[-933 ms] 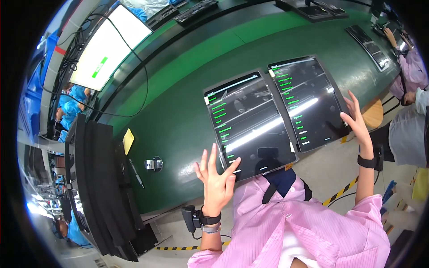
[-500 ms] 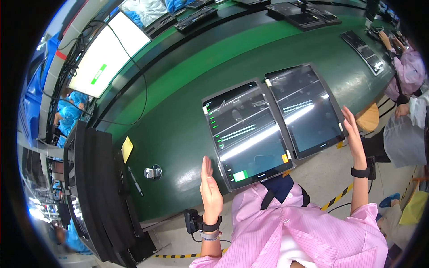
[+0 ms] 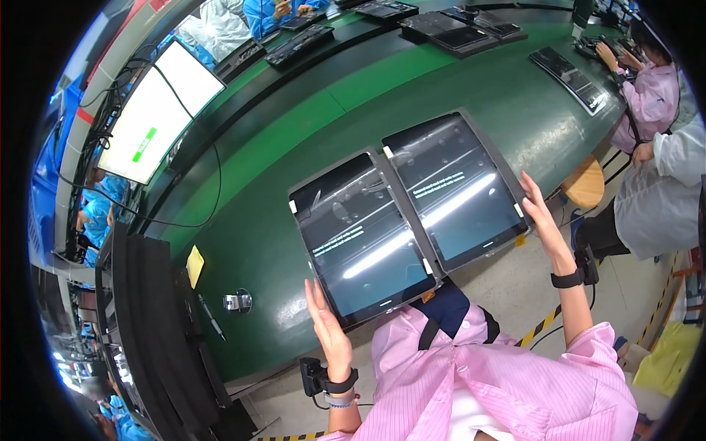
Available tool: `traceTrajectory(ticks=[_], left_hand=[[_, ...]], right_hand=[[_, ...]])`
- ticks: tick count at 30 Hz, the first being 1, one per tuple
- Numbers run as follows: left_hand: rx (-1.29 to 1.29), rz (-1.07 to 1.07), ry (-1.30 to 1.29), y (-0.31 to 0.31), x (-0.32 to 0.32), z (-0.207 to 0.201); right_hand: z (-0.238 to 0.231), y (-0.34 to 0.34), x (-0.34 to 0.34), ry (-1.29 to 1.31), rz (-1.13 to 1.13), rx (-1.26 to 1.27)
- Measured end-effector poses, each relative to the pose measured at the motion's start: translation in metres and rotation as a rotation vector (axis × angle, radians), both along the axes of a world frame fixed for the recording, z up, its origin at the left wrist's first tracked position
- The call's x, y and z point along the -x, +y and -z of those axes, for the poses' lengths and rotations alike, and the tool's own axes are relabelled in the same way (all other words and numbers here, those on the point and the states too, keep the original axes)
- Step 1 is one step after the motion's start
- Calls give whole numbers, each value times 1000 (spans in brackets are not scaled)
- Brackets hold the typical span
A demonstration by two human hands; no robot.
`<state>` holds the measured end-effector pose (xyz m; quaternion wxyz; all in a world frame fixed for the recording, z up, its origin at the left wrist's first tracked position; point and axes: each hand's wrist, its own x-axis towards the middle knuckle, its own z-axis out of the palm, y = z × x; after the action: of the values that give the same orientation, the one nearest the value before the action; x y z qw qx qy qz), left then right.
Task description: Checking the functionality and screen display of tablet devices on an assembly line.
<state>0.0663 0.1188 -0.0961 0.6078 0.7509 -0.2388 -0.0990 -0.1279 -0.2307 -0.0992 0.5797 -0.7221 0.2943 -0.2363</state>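
Two dark tablets lie side by side at the near edge of the green workbench, their long sides nearly meeting. Both the left tablet (image 3: 360,253) and the right tablet (image 3: 456,195) have lit screens with small lines of text and a bright glare streak. My left hand (image 3: 331,334) is open, its straight fingers along the lower left side of the left tablet. At the right side of the right tablet, my right hand (image 3: 544,220) is open too, fingers stretched out near the frame. Whether either hand's fingertips press on the edges I cannot tell.
On the left lie a yellow note (image 3: 195,266), a pen (image 3: 212,317) and a small metallic object (image 3: 237,301). A lit monitor (image 3: 162,110) stands behind a hanging cable. Another device (image 3: 568,79) lies far right, near a co-worker in pink (image 3: 651,95). A wooden stool (image 3: 585,184) stands right.
The whole scene has shifted left in view. On the left tablet, the green list and green and orange patches are gone, leaving text lines. My left hand has come closer to the left tablet's side.
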Motion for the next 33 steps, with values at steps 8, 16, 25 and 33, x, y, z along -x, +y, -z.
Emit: traceTrajectory(ticks=[8,16,25,33], left_hand=[[62,-51,83,23,-12,-3],[-288,-125,-482,30,-61,-54],[-580,70,-780,-47,-174,-55],[-705,311,-808,-58,-153,-46]], right_hand=[[0,9,-22,-64,-73,0],[-30,-36,-41,12,-69,552],[-39,-58,-164,94,-271,1006],[-43,-49,-139,146,-431,1016]])
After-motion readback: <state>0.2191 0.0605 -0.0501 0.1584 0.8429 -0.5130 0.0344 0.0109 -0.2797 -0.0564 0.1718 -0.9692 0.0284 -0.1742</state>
